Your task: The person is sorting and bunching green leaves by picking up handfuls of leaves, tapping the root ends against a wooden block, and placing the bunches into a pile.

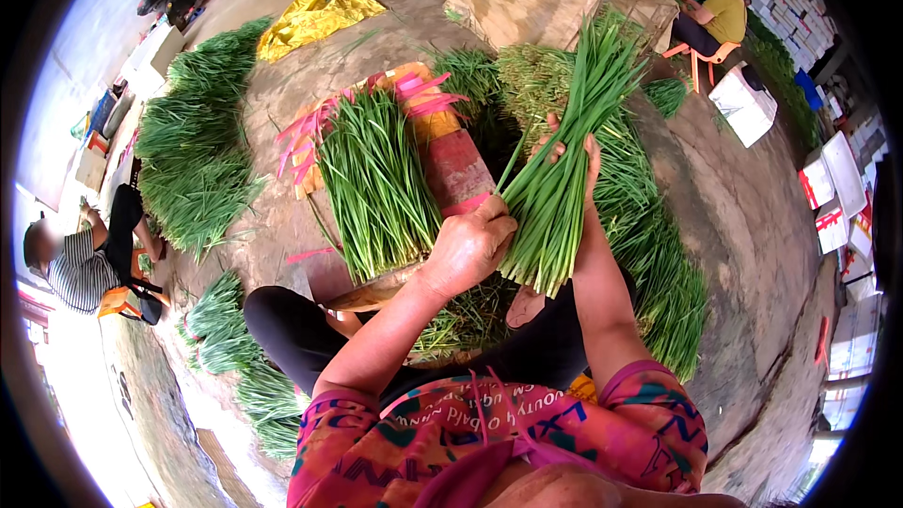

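A person seated low to the ground holds a bunch of long green chives upright in front of them, above their knees. The right hand wraps around the middle of the bunch from behind, its grip closed on the stalks with fingertips showing at the front. The left hand presses against the lower left side of the bunch, its fingers curled onto the stalks near the cut ends. Just to the left, another trimmed bundle lies on a red and yellow board with pink ties. Loose chive heaps cover the concrete floor around them.
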The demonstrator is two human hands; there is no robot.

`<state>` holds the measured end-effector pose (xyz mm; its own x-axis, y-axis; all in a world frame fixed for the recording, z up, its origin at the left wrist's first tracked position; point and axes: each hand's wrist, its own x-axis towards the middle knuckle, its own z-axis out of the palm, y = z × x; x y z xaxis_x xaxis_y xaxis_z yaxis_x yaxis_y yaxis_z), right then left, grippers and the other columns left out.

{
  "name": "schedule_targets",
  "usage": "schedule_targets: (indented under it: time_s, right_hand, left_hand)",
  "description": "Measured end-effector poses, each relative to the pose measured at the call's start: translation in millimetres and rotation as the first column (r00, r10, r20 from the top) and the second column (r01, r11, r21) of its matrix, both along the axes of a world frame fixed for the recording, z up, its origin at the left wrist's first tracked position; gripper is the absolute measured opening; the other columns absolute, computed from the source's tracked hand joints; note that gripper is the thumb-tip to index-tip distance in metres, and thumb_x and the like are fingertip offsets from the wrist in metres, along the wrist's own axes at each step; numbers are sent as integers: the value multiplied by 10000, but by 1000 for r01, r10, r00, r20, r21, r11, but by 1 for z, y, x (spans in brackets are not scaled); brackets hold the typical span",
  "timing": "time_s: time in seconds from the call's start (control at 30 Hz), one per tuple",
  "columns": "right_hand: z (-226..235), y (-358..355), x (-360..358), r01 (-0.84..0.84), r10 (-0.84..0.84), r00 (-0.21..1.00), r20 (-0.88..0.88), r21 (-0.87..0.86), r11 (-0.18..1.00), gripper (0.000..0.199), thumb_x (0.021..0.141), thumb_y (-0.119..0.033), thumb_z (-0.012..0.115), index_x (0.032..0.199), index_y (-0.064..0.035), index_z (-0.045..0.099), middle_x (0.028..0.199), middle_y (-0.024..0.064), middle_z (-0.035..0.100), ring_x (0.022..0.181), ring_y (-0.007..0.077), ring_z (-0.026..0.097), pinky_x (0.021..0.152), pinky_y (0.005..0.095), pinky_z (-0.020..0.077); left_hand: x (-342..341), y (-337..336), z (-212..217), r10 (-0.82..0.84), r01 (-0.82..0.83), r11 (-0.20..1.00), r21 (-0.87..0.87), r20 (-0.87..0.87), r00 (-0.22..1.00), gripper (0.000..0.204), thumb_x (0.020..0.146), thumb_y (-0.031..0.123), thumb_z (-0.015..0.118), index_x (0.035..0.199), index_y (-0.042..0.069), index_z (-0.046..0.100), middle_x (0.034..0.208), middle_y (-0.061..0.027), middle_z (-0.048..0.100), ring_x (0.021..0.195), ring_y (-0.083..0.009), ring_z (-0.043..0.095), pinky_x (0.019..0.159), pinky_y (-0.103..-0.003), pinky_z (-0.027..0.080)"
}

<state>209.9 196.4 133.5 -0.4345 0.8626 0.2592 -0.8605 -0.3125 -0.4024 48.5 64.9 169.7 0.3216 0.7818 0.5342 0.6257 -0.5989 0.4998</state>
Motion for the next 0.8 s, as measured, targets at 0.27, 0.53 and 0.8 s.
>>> schedule_targets:
  time_s: [0.27, 0.53, 0.8]
  right_hand:
    - [-5, 5, 13, -36, 35, 995, -97, -11, 999, 543, 787, -419, 518, 1126, 0, 445, 652, -22, 447, 649, 120, 453, 630, 293, 410]
    - [-10, 15, 24, -153, 177, 971, -160, 154, 976, 581, 808, -365, 540, 1237, -12, 368, 752, 5, 489, 727, 136, 477, 683, 310, 433]
    - [5, 16, -35, -237, 240, 952, 189, -38, 971, 572, 800, -369, 539, 1185, 31, 400, 735, 18, 500, 699, 148, 490, 677, 299, 439]
  left_hand:
    - [-18, 7, 12, 133, -160, 981, 111, 219, 967, 115, 718, -60, 560, 787, 15, 507, 722, -92, 517, 603, -215, 539, 529, -289, 438]
    - [-66, -119, -81, -64, -94, 627, -774, -171, 983, 335, 736, -62, 507, 1058, 27, 531, 791, -71, 601, 631, -125, 562, 563, -247, 460]
    - [-150, -129, -109, 527, -402, 730, -552, 81, 846, 439, 693, -108, 463, 1126, -38, 482, 981, -151, 590, 873, -199, 583, 734, -278, 473]
